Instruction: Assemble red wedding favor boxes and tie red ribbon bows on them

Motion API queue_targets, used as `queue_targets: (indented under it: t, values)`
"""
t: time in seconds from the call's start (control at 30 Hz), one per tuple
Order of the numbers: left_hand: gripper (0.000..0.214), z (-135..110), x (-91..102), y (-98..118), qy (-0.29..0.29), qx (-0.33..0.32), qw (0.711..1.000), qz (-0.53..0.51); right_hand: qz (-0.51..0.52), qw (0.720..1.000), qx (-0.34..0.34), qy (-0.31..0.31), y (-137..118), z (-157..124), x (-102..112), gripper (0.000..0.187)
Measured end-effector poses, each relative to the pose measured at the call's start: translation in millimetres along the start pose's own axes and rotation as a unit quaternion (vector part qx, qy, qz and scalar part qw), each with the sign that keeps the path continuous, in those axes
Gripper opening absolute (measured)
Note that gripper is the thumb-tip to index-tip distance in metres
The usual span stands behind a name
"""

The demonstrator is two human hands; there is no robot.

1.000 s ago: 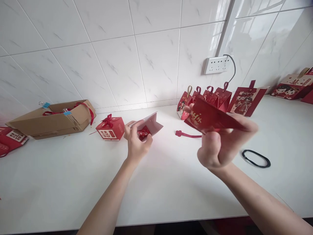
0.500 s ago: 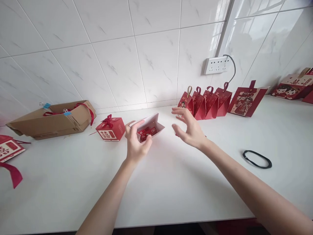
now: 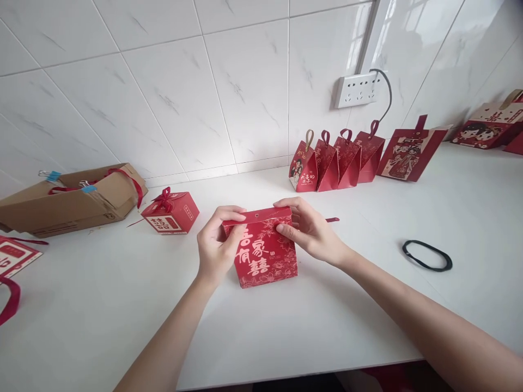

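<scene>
A red gift box (image 3: 267, 253) with pale Chinese characters stands in front of me, its printed face toward me. Along its top edge a red flap is folded over, with a small hole in the middle. My left hand (image 3: 220, 242) grips the top left corner, thumb on the front and fingers behind. At the top right corner my right hand (image 3: 308, 228) pinches the box the same way. Behind the right hand the end of a dark red strap (image 3: 333, 220) shows on the table; the rest of it is hidden.
Left of the hands sits a red box with a bow (image 3: 174, 212), beside a cardboard box (image 3: 77, 204) holding ribbons and clips. Several finished red gift boxes (image 3: 327, 166) line the wall. A black loop (image 3: 427, 256) lies on the white table (image 3: 327, 326) at right.
The box, open at the top before and held by the left hand alone, now stands with its top closed and printed face toward me. My right hand has come over and taken hold of it.
</scene>
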State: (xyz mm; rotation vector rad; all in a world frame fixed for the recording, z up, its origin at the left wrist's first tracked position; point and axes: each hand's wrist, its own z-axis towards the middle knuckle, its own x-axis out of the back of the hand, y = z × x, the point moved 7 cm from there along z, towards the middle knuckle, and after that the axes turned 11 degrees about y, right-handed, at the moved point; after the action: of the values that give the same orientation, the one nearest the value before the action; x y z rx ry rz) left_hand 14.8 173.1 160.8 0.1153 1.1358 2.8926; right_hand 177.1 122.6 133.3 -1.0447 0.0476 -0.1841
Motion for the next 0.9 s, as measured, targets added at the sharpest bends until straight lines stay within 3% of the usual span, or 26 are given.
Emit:
queue_targets:
  t: [0.1,0.2,0.33,0.4,0.47,0.57,0.67,0.8,0.9]
  values:
    - [0.006,-2.0,-2.4,-2.8,-0.050,0.003,0.999,-0.011,-0.039,0.999,0.031,0.007,-2.8,0.8,2.5,0.017]
    - [0.015,-5.7,-5.3,-1.5,-0.083,-0.012,0.996,-0.029,-0.092,0.992,0.081,-0.010,-10.4,-1.2,-0.4,0.020]
    - [0.009,-7.8,-2.2,5.0,0.001,-0.075,0.995,0.060,-0.073,0.995,0.067,-0.005,-15.7,-1.2,-2.2,0.012]
    - [0.037,-8.2,-1.6,6.2,0.031,-0.070,0.996,0.047,-0.037,0.999,0.029,0.027,-12.5,2.9,5.7,0.017]
    - [0.045,-7.1,-2.8,0.3,0.026,-0.015,0.999,0.036,-0.022,0.995,-0.015,0.095,-2.4,9.5,24.8,0.025]
    - [0.017,-5.7,-4.9,-11.9,-0.019,0.081,0.995,0.056,-0.171,0.963,-0.056,0.199,22.6,17.6,62.2,0.025]
    - [0.014,-3.8,-5.6,-12.9,-0.048,0.092,0.993,0.058,-0.354,0.916,-0.064,0.178,51.9,23.0,76.9,0.019]
    - [0.015,-3.3,-7.2,-9.6,-0.056,0.073,0.994,0.058,-0.389,0.904,-0.083,0.155,81.9,22.1,72.5,0.012]
    - [0.015,-4.6,-9.1,-8.6,-0.058,0.070,0.994,0.053,-0.388,0.903,-0.099,0.152,85.0,20.5,65.7,0.008]
